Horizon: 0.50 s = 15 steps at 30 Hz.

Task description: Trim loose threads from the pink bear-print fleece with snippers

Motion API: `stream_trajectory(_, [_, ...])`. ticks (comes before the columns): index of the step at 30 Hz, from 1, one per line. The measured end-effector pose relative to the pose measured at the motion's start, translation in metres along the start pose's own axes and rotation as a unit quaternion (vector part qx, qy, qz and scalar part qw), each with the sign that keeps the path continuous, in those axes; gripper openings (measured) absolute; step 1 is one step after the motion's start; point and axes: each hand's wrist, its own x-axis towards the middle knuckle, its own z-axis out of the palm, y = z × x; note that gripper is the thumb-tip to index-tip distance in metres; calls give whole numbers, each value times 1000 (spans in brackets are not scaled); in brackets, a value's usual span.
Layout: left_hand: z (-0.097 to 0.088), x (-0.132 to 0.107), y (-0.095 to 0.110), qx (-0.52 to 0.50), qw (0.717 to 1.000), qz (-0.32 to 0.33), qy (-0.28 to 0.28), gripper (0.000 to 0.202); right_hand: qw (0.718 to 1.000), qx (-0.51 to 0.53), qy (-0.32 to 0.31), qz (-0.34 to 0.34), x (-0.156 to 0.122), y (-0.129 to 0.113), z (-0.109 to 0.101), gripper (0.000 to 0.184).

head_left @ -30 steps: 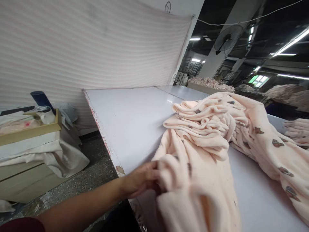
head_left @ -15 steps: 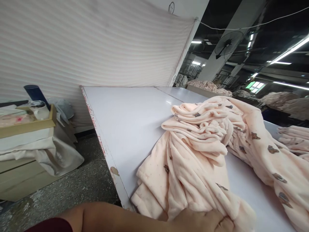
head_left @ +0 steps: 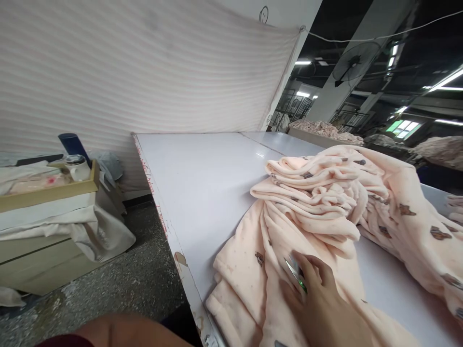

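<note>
My right hand (head_left: 318, 294) is over a heap of pale pink plush fabric (head_left: 307, 221) with small grey-brown printed motifs. Its fingers are closed around a small pair of thread snips (head_left: 295, 273); the pointed metal blades and a bit of green show between thumb and fingers. The blades point up and left, close above the cloth; I cannot tell whether they touch it. Of my left arm, only the forearm (head_left: 126, 330) with a dark red sleeve edge shows at the bottom; the left hand is out of frame.
The fabric lies on a pale table (head_left: 195, 168) whose left edge has red writing. Left of it, a side stand holds a yellowish tray (head_left: 50, 193) with a white mug (head_left: 77, 168) and a dark blue cylinder (head_left: 74, 147). A striped cloth (head_left: 144, 67) hangs behind.
My left hand, lying on the near fabric before, has dropped out of frame. My right hand has come into view with the snips. The whole view has shifted slightly.
</note>
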Motion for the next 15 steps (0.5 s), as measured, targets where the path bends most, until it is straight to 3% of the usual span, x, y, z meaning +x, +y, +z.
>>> stream_trajectory(5, [-60, -14, -9, -103, 984, -123, 77, 36, 997, 63, -7, 30, -8, 28, 7, 38])
stream_trajectory(8, [-92, -5, -24, -188, 937, -253, 151, 48, 992, 112, -32, 55, -7, 43, 4, 38])
stream_trajectory(10, [-96, 4, -31, -240, 912, -301, 145, 53, 983, 162, -44, 78, -7, 51, 1, 39])
stream_trajectory(12, [-88, 11, -30, -297, 898, -309, 99, 52, 971, 215, -43, 94, -8, 56, 0, 41])
stream_trajectory(15, [-68, 21, -6, -380, 875, -296, 52, 44, 957, 272, -28, 98, -15, 64, 2, 42])
